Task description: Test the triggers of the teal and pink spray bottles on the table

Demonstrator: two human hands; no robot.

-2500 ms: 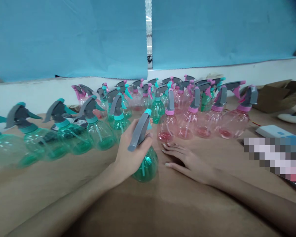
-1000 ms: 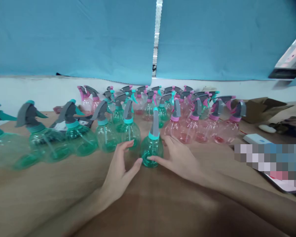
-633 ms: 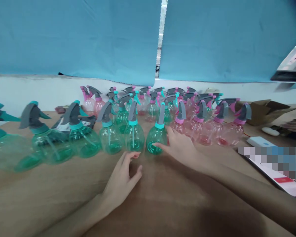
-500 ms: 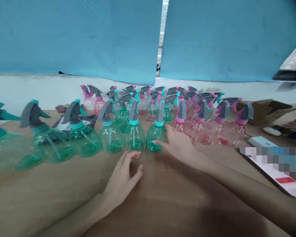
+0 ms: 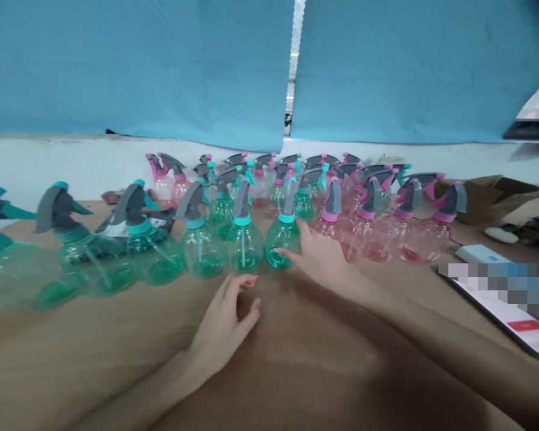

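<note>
A clear green spray bottle (image 5: 276,239) with a turquoise collar and grey trigger head stands upright on the table. My right hand (image 5: 321,254) grips its right side, thumb across the front and some fingers hidden behind. Close to its left stands another green spray bottle (image 5: 245,242), in line with several more green ones. My left hand (image 5: 224,320) hovers in front of that bottle, holding nothing, its thumb and curved fingers apart. To the right of my right hand runs a row of pink spray bottles (image 5: 377,239) with pink collars.
Behind the front row, more green and pink spray bottles (image 5: 224,209) stand crowded toward the wall. A phone (image 5: 521,329), a small white box (image 5: 483,254) and a brown cardboard piece (image 5: 489,197) lie on the right. A blue cloth (image 5: 139,72) hangs at the back.
My right hand and the green spray bottle in it have shifted slightly left and back, nearer the row. My left hand has hardly moved.
</note>
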